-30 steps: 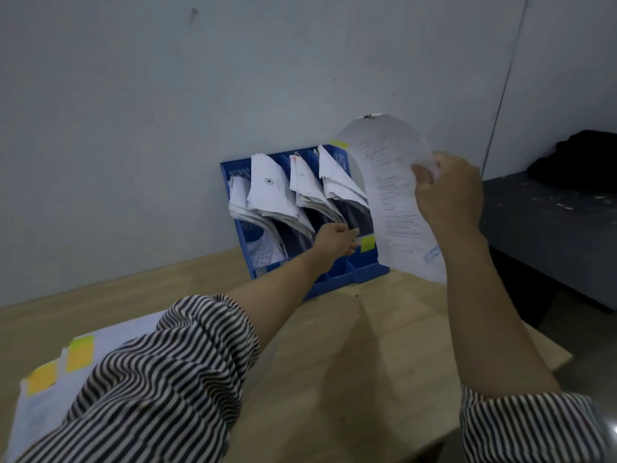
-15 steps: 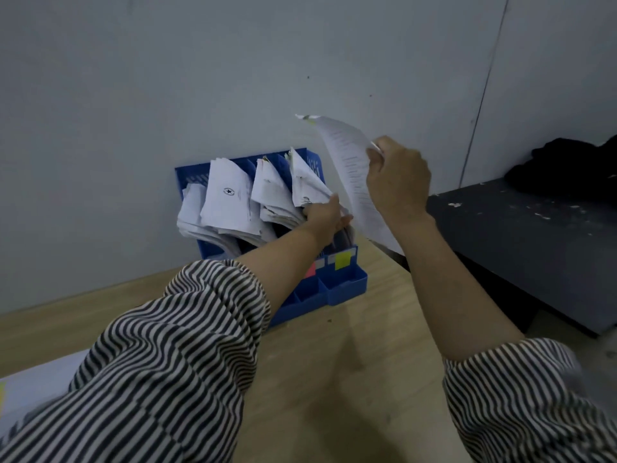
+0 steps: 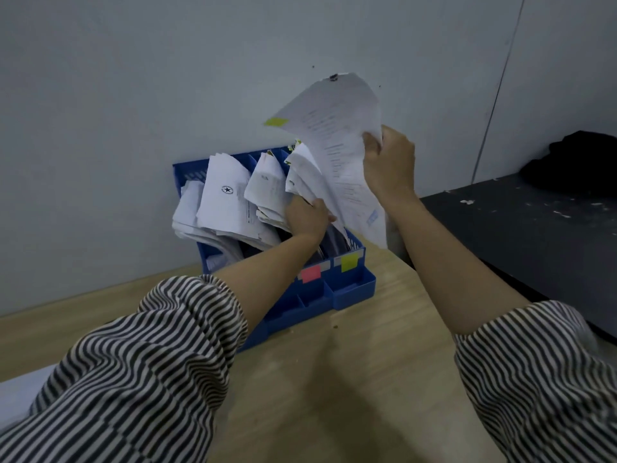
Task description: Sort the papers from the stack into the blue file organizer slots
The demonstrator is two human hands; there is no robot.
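The blue file organizer (image 3: 347, 289) stands against the wall on the wooden table, its slots stuffed with drooping white papers (image 3: 227, 202). Pink and yellow-green tabs mark its front. My right hand (image 3: 389, 165) grips a clipped white paper sheaf (image 3: 337, 135) with a yellow tab, held above the rightmost slot; the sheaf's lower edge hangs by the organizer's right side. My left hand (image 3: 309, 217) reaches into the right slots and holds back the papers there (image 3: 302, 177). A corner of the paper stack (image 3: 20, 392) shows at the bottom left.
The wooden table (image 3: 367, 362) ends just right of the organizer. Beyond it sits a lower dark grey surface (image 3: 534, 235) with a black bundle (image 3: 581, 162) on it. A grey wall stands directly behind the organizer.
My right hand has swung the sheaf round so its printed face shows, and brought it over the rightmost slot. My left hand stays at the right slots. The view has moved closer.
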